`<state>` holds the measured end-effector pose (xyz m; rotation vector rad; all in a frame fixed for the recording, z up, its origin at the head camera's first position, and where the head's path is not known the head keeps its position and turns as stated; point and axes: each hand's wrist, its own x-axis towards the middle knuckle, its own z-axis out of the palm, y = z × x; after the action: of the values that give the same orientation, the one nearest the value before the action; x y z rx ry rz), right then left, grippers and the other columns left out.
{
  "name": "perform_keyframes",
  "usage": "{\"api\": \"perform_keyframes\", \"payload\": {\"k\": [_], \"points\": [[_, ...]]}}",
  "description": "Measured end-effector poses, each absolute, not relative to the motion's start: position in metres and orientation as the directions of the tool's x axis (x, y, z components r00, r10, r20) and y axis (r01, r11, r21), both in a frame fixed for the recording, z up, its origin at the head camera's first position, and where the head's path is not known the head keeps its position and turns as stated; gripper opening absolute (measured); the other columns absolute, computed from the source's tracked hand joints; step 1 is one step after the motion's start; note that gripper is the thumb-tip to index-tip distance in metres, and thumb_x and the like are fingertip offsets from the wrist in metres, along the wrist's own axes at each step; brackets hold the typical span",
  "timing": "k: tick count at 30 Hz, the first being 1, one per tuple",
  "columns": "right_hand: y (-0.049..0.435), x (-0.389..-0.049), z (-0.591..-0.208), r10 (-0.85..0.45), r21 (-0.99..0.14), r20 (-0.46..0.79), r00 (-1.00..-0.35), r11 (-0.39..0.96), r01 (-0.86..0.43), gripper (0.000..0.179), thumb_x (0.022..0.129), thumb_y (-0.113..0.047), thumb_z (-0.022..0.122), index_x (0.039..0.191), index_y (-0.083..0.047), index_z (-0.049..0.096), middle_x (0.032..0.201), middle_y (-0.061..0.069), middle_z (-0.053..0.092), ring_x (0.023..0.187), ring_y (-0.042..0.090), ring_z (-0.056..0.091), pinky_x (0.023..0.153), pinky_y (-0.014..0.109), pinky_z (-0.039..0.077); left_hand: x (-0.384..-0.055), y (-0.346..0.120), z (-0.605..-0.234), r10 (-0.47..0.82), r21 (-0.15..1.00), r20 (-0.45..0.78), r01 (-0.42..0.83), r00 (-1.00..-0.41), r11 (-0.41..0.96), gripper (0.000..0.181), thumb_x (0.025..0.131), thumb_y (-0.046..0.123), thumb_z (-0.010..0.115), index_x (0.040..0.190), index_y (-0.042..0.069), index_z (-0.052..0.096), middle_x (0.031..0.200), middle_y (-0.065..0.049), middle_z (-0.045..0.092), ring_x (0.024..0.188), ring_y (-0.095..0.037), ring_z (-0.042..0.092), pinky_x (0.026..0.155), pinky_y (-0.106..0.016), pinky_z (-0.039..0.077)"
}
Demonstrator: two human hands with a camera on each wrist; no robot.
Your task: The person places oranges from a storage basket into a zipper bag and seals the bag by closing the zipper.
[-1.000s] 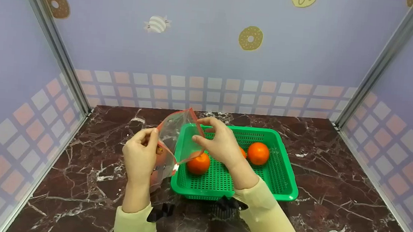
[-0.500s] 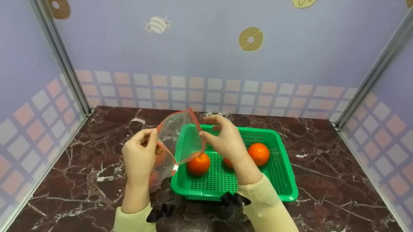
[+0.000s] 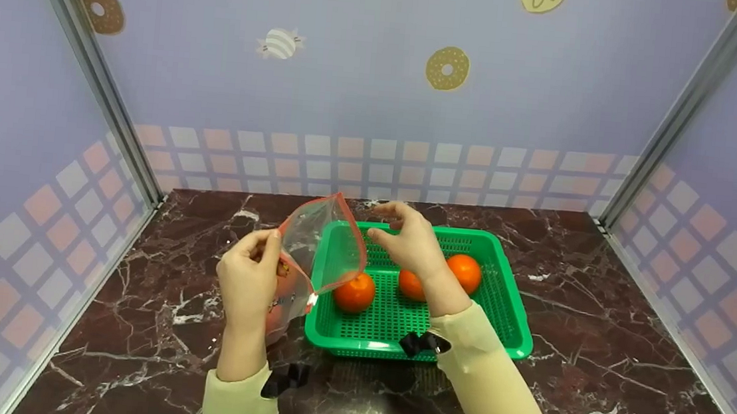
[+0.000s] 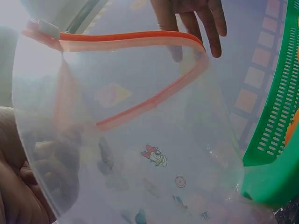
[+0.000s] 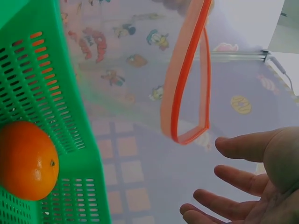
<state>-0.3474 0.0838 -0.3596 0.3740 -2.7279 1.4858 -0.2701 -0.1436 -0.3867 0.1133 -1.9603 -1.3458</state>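
A clear zip bag (image 3: 325, 243) with a red-orange zip edge and cartoon prints stands with its mouth spread. My left hand (image 3: 249, 276) pinches the near-left part of its rim. In the right wrist view the bag's zip edge (image 5: 184, 79) is apart from my right hand (image 5: 252, 182), whose fingers are spread and hold nothing. In the head view that hand is above the green basket (image 3: 512, 313), right of the bag. Three oranges lie in the basket: one orange (image 3: 354, 292) near the bag, another (image 3: 411, 285) partly behind my right wrist, the last (image 3: 464, 274) farther right.
A dark red marbled tabletop (image 3: 158, 322) bears the basket. Lilac patterned walls (image 3: 378, 101) close off the back and both sides, joined by metal corner posts (image 3: 105, 90). The bag overlaps the basket's left rim.
My right hand has let go of the bag's rim and drawn back to the right, uncovering more of the middle orange. The left hand and the bag stay nearly where they were.
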Motion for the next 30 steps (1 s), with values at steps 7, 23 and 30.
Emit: {"api": "perform_keyframes", "payload": {"k": [7, 23, 30], "points": [[0.085, -0.362, -0.370, -0.219, -0.812, 0.093, -0.971, 0.548, -0.201, 0.041, 0.097, -0.021, 0.073, 0.137, -0.018, 0.063, 0.147, 0.011, 0.057, 0.132, 0.034, 0.057, 0.103, 0.051, 0.053, -0.270, -0.144, -0.387, -0.459, 0.830, 0.526, 0.315, -0.716, 0.459, 0.019, 0.100, 0.016, 0.068, 0.096, 0.001, 0.079, 0.065, -0.014, 0.071, 0.048, -0.006, 0.062, 0.048, -0.014, 0.044], [0.079, -0.382, -0.387, -0.373, -0.758, 0.053, -0.926, 0.589, -0.281, 0.043, 0.095, -0.022, 0.075, 0.136, -0.014, 0.064, 0.144, 0.015, 0.060, 0.127, 0.037, 0.062, 0.105, 0.050, 0.054, -0.270, -0.143, -0.387, -0.448, 0.826, 0.534, 0.328, -0.717, 0.459, 0.018, 0.101, 0.015, 0.068, 0.095, 0.002, 0.079, 0.063, -0.013, 0.069, 0.046, 0.005, 0.055, 0.045, -0.014, 0.041], [0.075, -0.390, -0.395, -0.458, -0.716, 0.050, -0.887, 0.603, -0.352, 0.045, 0.093, -0.018, 0.077, 0.135, -0.009, 0.065, 0.140, 0.014, 0.063, 0.129, 0.035, 0.060, 0.110, 0.049, 0.050, -0.270, -0.143, -0.386, -0.445, 0.827, 0.539, 0.348, -0.715, 0.442, 0.018, 0.101, 0.015, 0.068, 0.094, 0.002, 0.079, 0.063, -0.014, 0.068, 0.046, 0.004, 0.055, 0.044, -0.014, 0.042]]}}
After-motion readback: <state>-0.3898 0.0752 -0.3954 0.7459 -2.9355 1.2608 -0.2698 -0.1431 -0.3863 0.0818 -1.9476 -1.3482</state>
